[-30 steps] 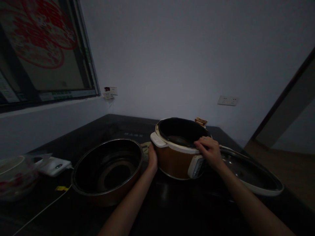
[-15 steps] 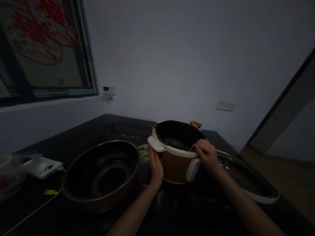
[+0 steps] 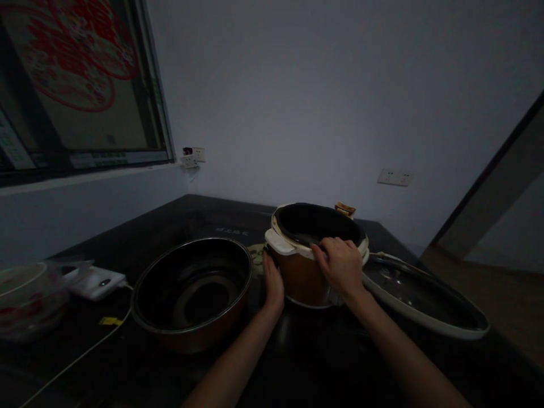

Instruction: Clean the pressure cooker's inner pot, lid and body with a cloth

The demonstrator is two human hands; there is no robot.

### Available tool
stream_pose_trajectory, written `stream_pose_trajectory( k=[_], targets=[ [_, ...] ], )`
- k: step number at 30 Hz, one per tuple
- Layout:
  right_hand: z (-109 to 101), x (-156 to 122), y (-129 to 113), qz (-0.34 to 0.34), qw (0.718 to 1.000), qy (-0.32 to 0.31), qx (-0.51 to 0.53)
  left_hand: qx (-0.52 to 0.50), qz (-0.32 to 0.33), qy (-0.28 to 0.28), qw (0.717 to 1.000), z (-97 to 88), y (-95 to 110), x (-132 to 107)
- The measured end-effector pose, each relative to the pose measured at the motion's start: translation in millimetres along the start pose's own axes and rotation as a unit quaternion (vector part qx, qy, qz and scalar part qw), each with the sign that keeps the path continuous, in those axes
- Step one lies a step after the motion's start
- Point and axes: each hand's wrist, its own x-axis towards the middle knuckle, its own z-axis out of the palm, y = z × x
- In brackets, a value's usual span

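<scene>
A brown electric cooker (image 3: pixel 302 276) with a cream rim and a dark inner pot stands on the black table (image 3: pixel 178 218). My left hand (image 3: pixel 272 280) presses flat against its left side, under the cream side handle. My right hand (image 3: pixel 338 263) curls over the near rim, fingers gripping the edge. A wide dark metal pan (image 3: pixel 192 288) sits just left of the cooker, empty.
A large glass lid with a pale rim (image 3: pixel 420 296) lies right of the cooker. At the far left are a white device with a cable (image 3: pixel 100 281) and a bowl under plastic (image 3: pixel 25 297). Wall sockets (image 3: pixel 395 177) sit behind; a window is upper left.
My right hand has slid leftward along the cooker's rim, covering the front control panel. The cooker appears turned slightly, and my left hand stays on its left side.
</scene>
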Motion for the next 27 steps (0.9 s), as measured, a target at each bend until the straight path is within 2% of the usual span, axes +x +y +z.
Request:
stream_pose_trajectory(
  k=[3,7,16,19,22,27],
  targets=[
    [6,1,2,0.006,0.999,0.037,0.007,-0.029,-0.008,-0.003,1.0,3.8,23,-8],
    [8,-3,17,-0.002,0.997,0.06,0.048,-0.062,0.03,-0.031,0.997,7.0,45,-24],
    [-4,-16,48,-0.035,0.984,0.083,0.154,-0.01,0.103,-0.084,0.991,2.6,43,-63],
    [-6,-17,51,-0.035,0.979,0.078,0.183,0.0,0.138,-0.076,0.988,2.0,43,-59],
    [-7,-16,51,-0.035,0.975,0.077,0.203,0.012,0.167,-0.057,0.984,2.6,44,-44],
    [-6,-14,52,-0.039,0.971,0.076,0.225,0.036,0.295,-0.047,0.954,1.8,41,-14]
  ],
)
